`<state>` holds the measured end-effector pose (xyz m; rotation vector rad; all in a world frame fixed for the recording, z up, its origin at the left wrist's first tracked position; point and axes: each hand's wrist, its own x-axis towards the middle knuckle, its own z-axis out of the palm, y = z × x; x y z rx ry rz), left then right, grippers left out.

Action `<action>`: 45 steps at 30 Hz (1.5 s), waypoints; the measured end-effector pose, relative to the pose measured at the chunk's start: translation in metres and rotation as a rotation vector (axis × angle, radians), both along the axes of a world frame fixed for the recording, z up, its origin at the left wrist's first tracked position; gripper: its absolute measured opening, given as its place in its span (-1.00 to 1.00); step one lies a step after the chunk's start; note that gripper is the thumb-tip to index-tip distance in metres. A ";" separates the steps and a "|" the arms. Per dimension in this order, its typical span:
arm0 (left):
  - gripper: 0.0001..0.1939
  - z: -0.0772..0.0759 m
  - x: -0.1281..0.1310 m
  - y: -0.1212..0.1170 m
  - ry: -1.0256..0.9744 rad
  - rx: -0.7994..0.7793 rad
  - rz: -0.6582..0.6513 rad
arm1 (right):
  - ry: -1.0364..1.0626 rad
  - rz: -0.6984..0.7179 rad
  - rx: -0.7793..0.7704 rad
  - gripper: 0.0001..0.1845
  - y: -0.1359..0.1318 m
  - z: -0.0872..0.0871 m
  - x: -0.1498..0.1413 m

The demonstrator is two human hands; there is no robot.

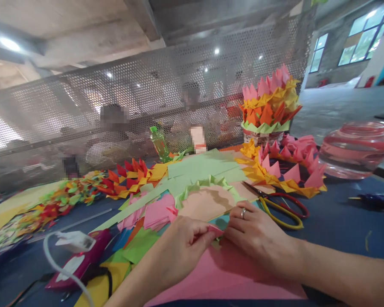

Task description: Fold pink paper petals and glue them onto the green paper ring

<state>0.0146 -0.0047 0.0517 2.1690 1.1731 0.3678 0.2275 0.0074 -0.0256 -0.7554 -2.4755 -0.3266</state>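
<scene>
My left hand (182, 243) pinches a small folded pink paper piece (215, 230) between thumb and forefinger. Against its other side press the closed fingers of my right hand (259, 232), which wears a ring. A bit of light green paper shows just under the piece; my fingers cover the rest. Both hands are over a large pink sheet (243, 277). Just beyond them, a light green folded paper chain (208, 182) curves around a tan paper (208, 204). Yellow- and red-handled scissors (283, 211) lie beyond my right hand.
Pink paper slips (160, 209) and green sheets (208, 164) spread across the blue table. A magenta power strip (80, 260) with a white plug is at left. Paper-petal rings (288, 172), a tall petalled basket (269, 106) and a glass jar of liquid (355, 149) stand at right.
</scene>
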 end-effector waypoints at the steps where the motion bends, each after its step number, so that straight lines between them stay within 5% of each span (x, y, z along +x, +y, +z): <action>1: -0.58 0.001 0.000 0.000 0.004 -0.007 0.002 | 0.000 0.000 -0.005 -0.76 0.000 0.000 0.000; 45: -0.71 -0.004 -0.001 -0.001 0.000 0.020 -0.060 | 0.191 -0.140 -0.235 -0.67 -0.001 -0.006 -0.013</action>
